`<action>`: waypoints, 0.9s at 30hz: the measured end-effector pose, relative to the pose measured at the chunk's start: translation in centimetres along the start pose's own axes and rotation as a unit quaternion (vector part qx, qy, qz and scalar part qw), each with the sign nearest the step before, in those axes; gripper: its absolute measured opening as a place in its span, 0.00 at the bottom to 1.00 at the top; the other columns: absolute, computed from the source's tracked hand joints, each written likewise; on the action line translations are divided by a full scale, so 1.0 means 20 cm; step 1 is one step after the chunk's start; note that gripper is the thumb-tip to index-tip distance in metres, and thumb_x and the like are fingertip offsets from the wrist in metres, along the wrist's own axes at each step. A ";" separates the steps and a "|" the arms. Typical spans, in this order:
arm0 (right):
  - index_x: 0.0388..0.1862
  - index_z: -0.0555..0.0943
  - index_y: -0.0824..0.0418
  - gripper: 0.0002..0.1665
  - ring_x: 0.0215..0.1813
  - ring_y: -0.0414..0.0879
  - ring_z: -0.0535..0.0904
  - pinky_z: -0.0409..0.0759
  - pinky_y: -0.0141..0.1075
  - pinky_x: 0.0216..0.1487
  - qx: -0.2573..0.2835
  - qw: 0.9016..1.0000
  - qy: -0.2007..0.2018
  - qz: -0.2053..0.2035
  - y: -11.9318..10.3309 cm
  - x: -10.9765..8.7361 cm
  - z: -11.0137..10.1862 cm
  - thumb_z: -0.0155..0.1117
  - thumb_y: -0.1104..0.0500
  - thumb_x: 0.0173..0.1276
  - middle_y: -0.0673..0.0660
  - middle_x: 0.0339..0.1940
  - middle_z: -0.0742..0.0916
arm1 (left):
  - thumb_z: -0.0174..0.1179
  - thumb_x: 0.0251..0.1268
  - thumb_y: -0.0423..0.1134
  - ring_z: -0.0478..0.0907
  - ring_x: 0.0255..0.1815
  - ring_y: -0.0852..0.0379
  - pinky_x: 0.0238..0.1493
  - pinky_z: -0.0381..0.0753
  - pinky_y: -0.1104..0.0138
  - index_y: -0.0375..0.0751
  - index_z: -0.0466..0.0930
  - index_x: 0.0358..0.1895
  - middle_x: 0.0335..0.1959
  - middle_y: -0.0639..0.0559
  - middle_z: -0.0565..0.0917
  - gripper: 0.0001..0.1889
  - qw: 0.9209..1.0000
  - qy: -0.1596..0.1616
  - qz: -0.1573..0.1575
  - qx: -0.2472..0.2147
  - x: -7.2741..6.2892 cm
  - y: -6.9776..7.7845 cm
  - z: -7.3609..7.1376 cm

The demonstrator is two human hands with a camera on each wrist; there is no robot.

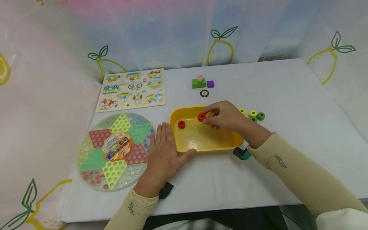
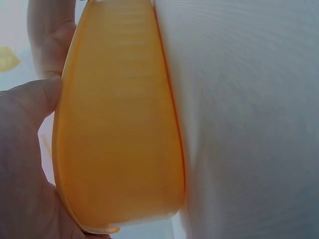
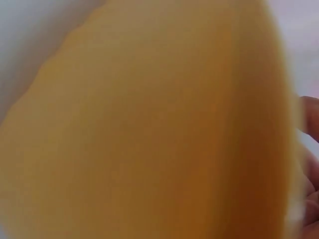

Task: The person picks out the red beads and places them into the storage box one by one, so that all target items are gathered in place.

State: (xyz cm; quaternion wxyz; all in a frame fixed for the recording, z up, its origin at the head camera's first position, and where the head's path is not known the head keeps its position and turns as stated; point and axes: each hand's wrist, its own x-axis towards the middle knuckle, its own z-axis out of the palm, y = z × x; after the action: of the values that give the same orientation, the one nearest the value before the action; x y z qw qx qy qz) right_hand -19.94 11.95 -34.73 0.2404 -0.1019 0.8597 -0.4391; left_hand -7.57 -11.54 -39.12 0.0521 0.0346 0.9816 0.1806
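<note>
A yellow tray (image 1: pixel 207 145) sits on the white table with one red bead (image 1: pixel 181 124) in its left part. Over the tray's middle, my right hand (image 1: pixel 222 116) pinches a second red bead (image 1: pixel 202 117) between thumb and index finger. My left hand (image 1: pixel 165 153) lies along the tray's left end with its fingers straight, the thumb at the near rim. In the left wrist view the thumb (image 2: pixel 47 94) touches the rim of the tray (image 2: pixel 114 124). The tray's side (image 3: pixel 149 124) fills most of the right wrist view and hides much of the right hand.
Several green and yellow-green beads (image 1: pixel 260 116) lie right of the tray, partly behind the right forearm. A round Chinese checkers board (image 1: pixel 116 151) lies at left, a wooden vehicle puzzle (image 1: pixel 130 90) behind it. Beyond the tray are a green block (image 1: pixel 198 84), a purple block (image 1: pixel 210 84) and a black-rimmed disc (image 1: pixel 204 93).
</note>
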 end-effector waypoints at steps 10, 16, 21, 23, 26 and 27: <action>0.59 0.87 0.53 0.21 0.33 0.52 0.86 0.85 0.36 0.35 -0.034 0.999 -0.010 0.030 -0.02 0.02 0.08 0.77 0.52 0.68 0.59 0.36 0.91 | 0.51 0.63 0.81 0.39 0.89 0.39 0.86 0.35 0.41 0.31 0.37 0.85 0.87 0.34 0.44 0.67 1.000 0.002 -0.001 0.013 0.00 0.00 0.00; 0.58 0.88 0.50 0.21 0.28 0.49 0.83 0.80 0.34 0.30 -0.031 0.998 0.004 0.053 -0.01 0.05 0.17 0.77 0.51 0.67 0.56 0.30 0.89 | 0.51 0.62 0.81 0.39 0.89 0.38 0.86 0.36 0.41 0.30 0.37 0.85 0.87 0.34 0.44 0.67 1.000 0.001 -0.001 0.011 0.00 0.00 0.00; 0.58 0.88 0.50 0.21 0.25 0.48 0.81 0.77 0.32 0.28 -0.017 0.998 0.005 0.068 -0.02 0.08 0.22 0.78 0.51 0.67 0.56 0.25 0.87 | 0.51 0.62 0.81 0.39 0.89 0.38 0.86 0.36 0.41 0.30 0.37 0.85 0.87 0.34 0.44 0.67 1.000 0.004 0.001 0.007 0.00 0.00 0.00; 0.58 0.88 0.50 0.21 0.25 0.48 0.80 0.76 0.32 0.27 -0.013 0.997 0.006 0.076 -0.03 0.08 0.24 0.78 0.51 0.67 0.56 0.24 0.87 | 0.51 0.62 0.81 0.39 0.89 0.38 0.86 0.36 0.41 0.30 0.37 0.85 0.87 0.34 0.44 0.67 1.000 0.007 0.004 0.007 0.00 0.00 0.00; 0.58 0.88 0.50 0.21 0.24 0.48 0.80 0.76 0.32 0.26 -0.008 0.996 0.008 0.083 -0.02 0.09 0.25 0.78 0.51 0.67 0.56 0.24 0.87 | 0.51 0.63 0.81 0.40 0.89 0.38 0.86 0.37 0.40 0.30 0.38 0.85 0.87 0.34 0.45 0.66 1.000 0.011 0.007 0.010 0.00 0.00 0.00; 0.58 0.88 0.50 0.21 0.24 0.48 0.80 0.76 0.32 0.26 -0.005 0.996 0.009 0.084 -0.02 0.09 0.25 0.78 0.51 0.67 0.56 0.24 0.86 | 0.51 0.63 0.81 0.40 0.89 0.38 0.86 0.38 0.40 0.30 0.38 0.85 0.87 0.34 0.45 0.66 1.000 0.012 0.008 0.013 0.00 0.00 0.00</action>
State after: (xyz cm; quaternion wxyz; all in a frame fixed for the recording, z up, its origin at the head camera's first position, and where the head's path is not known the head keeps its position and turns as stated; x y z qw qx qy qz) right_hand -19.06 7.41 -37.49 0.2681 -0.0265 0.8695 -0.4139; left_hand -7.64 -11.55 -39.18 0.0389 0.0407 0.9840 0.1690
